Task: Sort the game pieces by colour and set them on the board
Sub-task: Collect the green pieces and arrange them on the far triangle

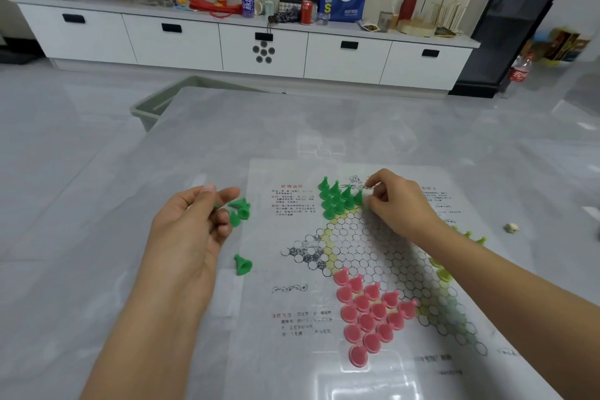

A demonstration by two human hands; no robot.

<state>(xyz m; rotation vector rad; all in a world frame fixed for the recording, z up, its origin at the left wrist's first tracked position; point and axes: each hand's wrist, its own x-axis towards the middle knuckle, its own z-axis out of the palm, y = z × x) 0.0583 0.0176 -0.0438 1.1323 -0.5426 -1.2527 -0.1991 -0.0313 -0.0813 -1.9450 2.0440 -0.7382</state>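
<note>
Two bare forearms in view, no sleeves visible up to the bottom frame edge. Left hand [191,227] and right hand [394,201] are both bare: no gloves, rings, watch or wristbands seen. Fingers [227,194] of the left hand have short, plain, unpainted nails; the nail on one fingertip shows clearly near the top. Right-hand nails are mostly turned away, so I can't tell much there. No marks, tape or jewellery on either wrist. Nothing else of the person is in frame.

Grey table [227,146], board [292,351], loose green pieces [243,265]
</note>
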